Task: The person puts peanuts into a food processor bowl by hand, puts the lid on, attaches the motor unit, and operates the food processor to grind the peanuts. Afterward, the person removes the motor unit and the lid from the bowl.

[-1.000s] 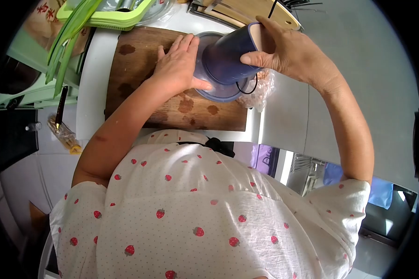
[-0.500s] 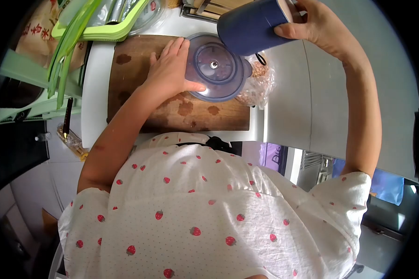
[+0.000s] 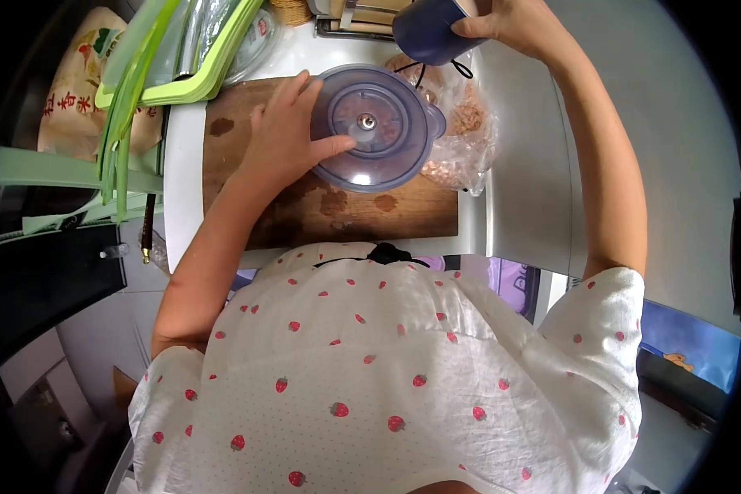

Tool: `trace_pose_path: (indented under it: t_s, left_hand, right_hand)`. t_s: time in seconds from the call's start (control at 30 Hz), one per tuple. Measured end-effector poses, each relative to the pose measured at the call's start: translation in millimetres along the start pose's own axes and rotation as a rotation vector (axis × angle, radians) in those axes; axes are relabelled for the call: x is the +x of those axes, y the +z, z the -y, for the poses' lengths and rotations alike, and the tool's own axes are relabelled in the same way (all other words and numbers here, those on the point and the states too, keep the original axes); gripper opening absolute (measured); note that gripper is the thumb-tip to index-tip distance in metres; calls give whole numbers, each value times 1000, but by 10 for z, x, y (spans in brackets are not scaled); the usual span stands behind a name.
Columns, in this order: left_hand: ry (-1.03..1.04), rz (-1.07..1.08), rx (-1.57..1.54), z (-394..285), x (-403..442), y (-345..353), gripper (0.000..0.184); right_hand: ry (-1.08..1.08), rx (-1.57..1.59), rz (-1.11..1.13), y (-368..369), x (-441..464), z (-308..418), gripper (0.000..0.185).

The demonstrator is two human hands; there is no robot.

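A food chopper bowl stands on the wooden cutting board (image 3: 263, 222), topped by a translucent bluish-grey round lid (image 3: 379, 169) with a metal shaft tip at its centre. My left hand (image 3: 284, 136) rests against the lid's left side, fingers stretched out and thumb lying on top. Up and to the right, my right hand (image 3: 510, 25) grips a dark blue cylindrical chopper motor unit (image 3: 426, 34) by its pale end, held tilted. It is apart from the lid, and the top of the frame cuts it off.
A clear plastic bag of small pinkish-brown pieces (image 3: 465, 123) lies right of the bowl, with black cord loops above it. At the left are a green tray (image 3: 185, 90), long green leaves (image 3: 123, 123) and a printed sack (image 3: 82, 78). A wooden rack (image 3: 362, 20) stands behind.
My right hand has drawn the motor unit up and back from the lid. My left hand stays on the lid. The whole view has shifted a little.
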State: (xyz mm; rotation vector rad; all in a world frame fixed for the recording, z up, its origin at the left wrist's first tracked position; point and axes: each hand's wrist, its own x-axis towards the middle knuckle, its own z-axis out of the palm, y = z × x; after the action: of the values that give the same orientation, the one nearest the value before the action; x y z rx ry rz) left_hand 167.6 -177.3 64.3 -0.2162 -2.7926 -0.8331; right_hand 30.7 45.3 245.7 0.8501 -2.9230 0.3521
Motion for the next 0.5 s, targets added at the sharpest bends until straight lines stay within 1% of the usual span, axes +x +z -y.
trace_pose_path:
  t_s: [0.03, 0.07, 0.1, 0.13, 0.2, 0.23, 0.27, 0.33, 0.37, 0.47, 0.5]
  left_hand:
    - [4, 9, 14, -10, 19, 4, 79]
    - [100, -32, 1, -62, 47, -27, 63]
    - [196, -70, -14, -113, 68, -46, 47]
    - [199, -54, -2, -166, 85, -46, 47]
    - [217, -55, -1, -257, 118, -31, 29]
    - [224, -38, 12, -272, 135, -12, 29]
    - [230, -48, 38, -281, 154, 14, 28]
    - [245, -44, 76, -297, 172, 48, 27]
    - [222, -42, 64, -303, 172, 54, 28]
    - [206, -7, 80, -349, 192, 62, 29]
    - [205, 13, 99, -363, 204, 57, 29]
  right_hand:
    - [5, 3, -3, 39, 22, -43, 75]
    - [10, 6, -5, 81, 38, -90, 75]
    - [-47, 2, -54, 135, 39, -143, 73]
    - [-38, 19, -58, 166, 30, -159, 73]
    - [-75, -6, -81, 210, 14, -171, 71]
    - [-136, 20, -114, 270, 27, -238, 66]
    - [-122, 36, -121, 282, 9, -239, 66]
    - [-76, 26, -67, 263, -16, -193, 60]
    - [-74, 42, -89, 277, -29, -205, 55]
    - [-52, 150, -57, 287, -22, -225, 54]
    - [-79, 114, -101, 309, -22, -242, 53]
